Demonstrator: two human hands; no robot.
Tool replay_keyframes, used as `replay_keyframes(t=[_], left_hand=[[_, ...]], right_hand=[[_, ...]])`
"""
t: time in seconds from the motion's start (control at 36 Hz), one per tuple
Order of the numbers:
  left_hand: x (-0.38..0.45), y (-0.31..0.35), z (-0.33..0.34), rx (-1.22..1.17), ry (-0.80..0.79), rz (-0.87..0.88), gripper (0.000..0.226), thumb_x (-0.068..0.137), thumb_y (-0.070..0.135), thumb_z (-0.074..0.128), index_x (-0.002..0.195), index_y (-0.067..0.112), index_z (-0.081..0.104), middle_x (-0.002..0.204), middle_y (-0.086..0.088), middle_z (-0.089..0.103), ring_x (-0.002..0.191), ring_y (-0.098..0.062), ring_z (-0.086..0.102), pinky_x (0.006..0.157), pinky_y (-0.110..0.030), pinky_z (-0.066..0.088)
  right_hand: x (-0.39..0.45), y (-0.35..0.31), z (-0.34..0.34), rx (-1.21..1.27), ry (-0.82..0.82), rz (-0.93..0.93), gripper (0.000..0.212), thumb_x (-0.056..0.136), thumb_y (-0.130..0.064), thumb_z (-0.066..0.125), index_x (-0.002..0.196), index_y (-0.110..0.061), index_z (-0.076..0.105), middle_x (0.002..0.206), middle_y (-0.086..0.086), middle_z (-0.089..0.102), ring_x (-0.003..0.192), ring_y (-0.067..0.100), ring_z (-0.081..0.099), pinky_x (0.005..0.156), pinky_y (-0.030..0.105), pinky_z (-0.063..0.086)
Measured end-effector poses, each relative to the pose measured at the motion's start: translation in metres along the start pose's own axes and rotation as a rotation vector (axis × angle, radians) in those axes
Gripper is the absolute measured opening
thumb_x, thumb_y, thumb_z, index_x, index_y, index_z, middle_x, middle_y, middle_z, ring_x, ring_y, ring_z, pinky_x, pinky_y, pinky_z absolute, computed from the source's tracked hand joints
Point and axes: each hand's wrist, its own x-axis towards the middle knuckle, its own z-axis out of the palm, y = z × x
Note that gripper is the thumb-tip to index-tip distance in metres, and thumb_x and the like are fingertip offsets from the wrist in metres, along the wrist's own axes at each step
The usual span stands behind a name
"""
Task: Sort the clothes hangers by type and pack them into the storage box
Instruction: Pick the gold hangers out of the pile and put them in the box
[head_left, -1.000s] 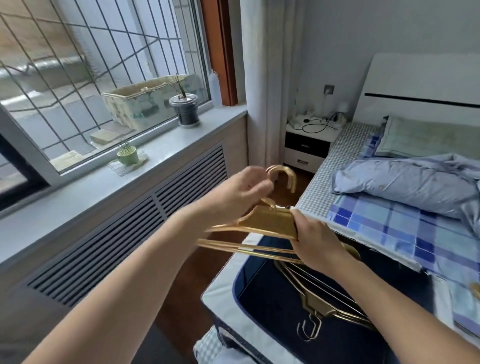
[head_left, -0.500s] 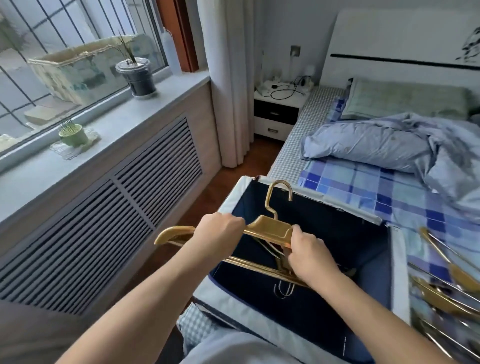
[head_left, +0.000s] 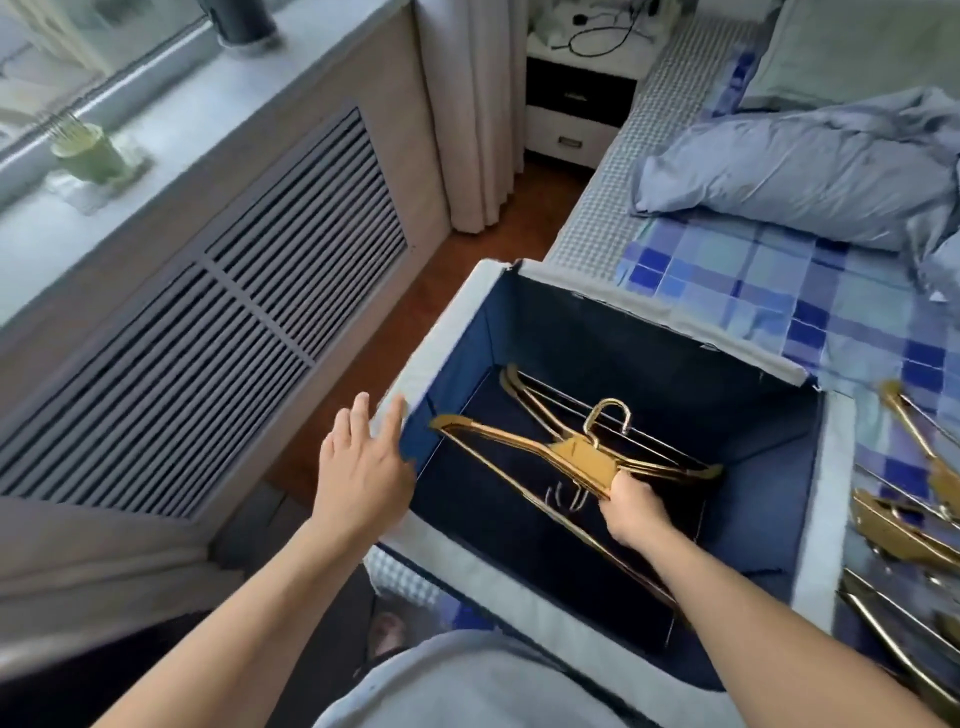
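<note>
A fabric storage box (head_left: 441, 374) with a dark blue lining and a pale rim stands on the bed's corner. My right hand (head_left: 631, 506) is down inside it, shut on the middle of a bundle of gold hangers (head_left: 582, 457) with the hook pointing up. More gold hangers (head_left: 524, 387) lie on the box floor behind the bundle. My left hand (head_left: 363, 462) is open, fingers spread, just outside the box's left rim and holding nothing. Several loose gold hangers (head_left: 904, 525) lie on the bed to the right of the box.
The bed has a blue checked sheet (head_left: 779, 280) and a crumpled grey-blue duvet (head_left: 800, 166). A slatted radiator cover (head_left: 223, 322) runs along the left under a window sill with a green pot (head_left: 85, 150). A nightstand (head_left: 576, 98) and curtain (head_left: 467, 104) stand beyond a strip of wooden floor.
The view tilted down. My left hand let go of the hangers and drew back to the box's left rim. My right hand lowered the bundle into the box.
</note>
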Motion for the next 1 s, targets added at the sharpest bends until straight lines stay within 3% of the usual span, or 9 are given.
replay_keyframes(t=[0.08,0.22,0.36,0.53,0.64,0.83,1.0], left_hand=[[-0.006,0.001,0.01,-0.041,-0.026,-0.043,0.08,0.086,0.03,0.059,0.154,0.029,0.017,0.157,-0.02,0.023,0.137,-0.042,0.035,0.106,-0.05,0.04],[-0.008,0.002,0.02,-0.05,-0.017,-0.079,0.087,0.086,0.026,0.06,0.157,0.032,0.01,0.16,-0.015,0.016,0.141,-0.039,0.028,0.11,-0.051,0.033],[-0.006,0.001,0.021,-0.045,-0.008,-0.073,0.09,0.083,0.029,0.065,0.157,0.032,0.013,0.158,-0.012,0.018,0.139,-0.038,0.031,0.109,-0.052,0.035],[-0.006,0.001,0.025,-0.021,-0.023,-0.085,0.089,0.083,0.028,0.065,0.157,0.029,0.016,0.156,-0.014,0.022,0.136,-0.039,0.032,0.107,-0.053,0.035],[-0.005,0.002,0.023,-0.024,-0.02,-0.094,0.087,0.083,0.028,0.064,0.156,0.029,0.017,0.155,-0.014,0.023,0.135,-0.04,0.034,0.107,-0.053,0.034],[-0.005,0.005,0.02,-0.035,-0.016,-0.093,0.086,0.085,0.03,0.064,0.155,0.031,0.015,0.151,-0.012,0.025,0.133,-0.038,0.035,0.107,-0.052,0.035],[-0.009,0.004,0.02,-0.05,-0.025,-0.1,0.087,0.082,0.026,0.063,0.155,0.031,0.017,0.149,-0.012,0.027,0.129,-0.039,0.038,0.103,-0.052,0.037]], right_hand=[[0.007,-0.002,0.025,-0.111,-0.081,-0.006,0.027,0.098,-0.022,0.058,0.121,-0.01,0.052,0.123,0.011,0.064,0.114,0.027,0.064,0.082,0.031,0.051],[0.02,-0.003,0.073,-0.245,-0.268,-0.017,0.032,0.097,-0.015,0.057,0.128,-0.01,0.055,0.13,0.011,0.061,0.12,0.028,0.062,0.093,0.032,0.051],[0.037,0.001,0.111,-0.283,-0.375,-0.043,0.042,0.098,-0.012,0.052,0.139,-0.011,0.044,0.139,0.01,0.054,0.128,0.025,0.055,0.1,0.029,0.045],[0.052,0.005,0.132,-0.256,-0.419,-0.029,0.047,0.1,-0.029,0.053,0.141,-0.01,0.041,0.144,0.012,0.048,0.132,0.027,0.051,0.102,0.032,0.044],[0.056,0.002,0.131,-0.315,-0.445,-0.06,0.061,0.097,-0.041,0.056,0.144,-0.008,0.036,0.147,0.014,0.043,0.135,0.032,0.044,0.106,0.036,0.041],[0.047,0.0,0.14,-0.54,-0.514,-0.193,0.066,0.094,-0.012,0.055,0.152,-0.006,0.024,0.154,0.015,0.035,0.14,0.033,0.04,0.112,0.042,0.039],[0.032,0.005,0.145,-0.637,-0.539,-0.24,0.067,0.092,-0.01,0.06,0.151,-0.008,0.028,0.15,0.014,0.04,0.136,0.033,0.046,0.107,0.044,0.045]])
